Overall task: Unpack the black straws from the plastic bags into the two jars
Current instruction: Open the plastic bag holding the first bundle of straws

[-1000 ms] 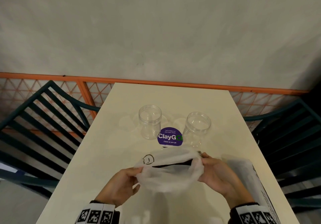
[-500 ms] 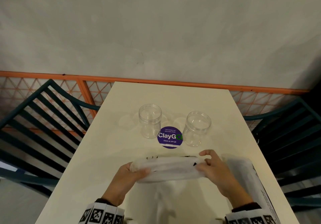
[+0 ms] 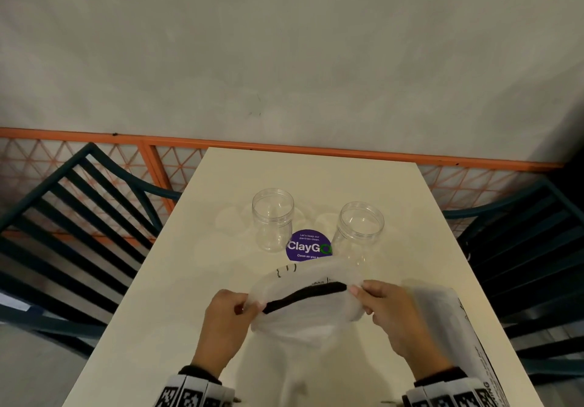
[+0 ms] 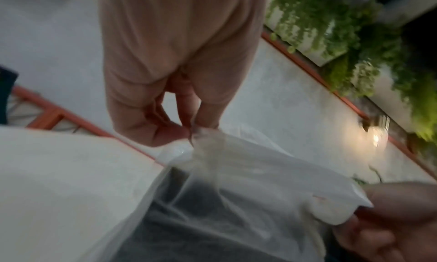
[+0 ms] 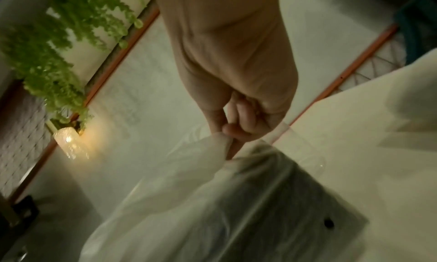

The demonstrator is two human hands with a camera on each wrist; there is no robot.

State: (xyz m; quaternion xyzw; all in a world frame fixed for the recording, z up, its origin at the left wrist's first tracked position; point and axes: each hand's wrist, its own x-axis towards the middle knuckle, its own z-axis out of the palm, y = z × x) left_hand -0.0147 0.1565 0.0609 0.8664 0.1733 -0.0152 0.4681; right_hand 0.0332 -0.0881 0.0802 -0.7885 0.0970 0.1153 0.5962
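Both hands hold a cloudy plastic bag (image 3: pixel 303 315) above the near part of the table. My left hand (image 3: pixel 249 307) pinches its left rim and my right hand (image 3: pixel 358 293) pinches its right rim, so the mouth gapes. A dark band of black straws (image 3: pixel 303 296) shows inside. In the left wrist view the left hand (image 4: pixel 189 133) pinches the bag (image 4: pixel 236 191). In the right wrist view the right hand (image 5: pixel 227 135) pinches the bag (image 5: pixel 212 200). Two clear jars stand open beyond the bag, the left jar (image 3: pixel 272 218) and the right jar (image 3: pixel 360 233).
The cream table (image 3: pixel 189 280) carries a round purple sticker (image 3: pixel 308 247) between the jars. A second plastic bag (image 3: pixel 442 327) lies at the near right. Dark slatted chairs (image 3: pixel 63 233) flank both sides. An orange railing (image 3: pixel 316 149) runs along the far edge.
The bag's mouth was pressed flat half a second ago. Both hands have pulled its rim apart again, and the black straws inside show more plainly.
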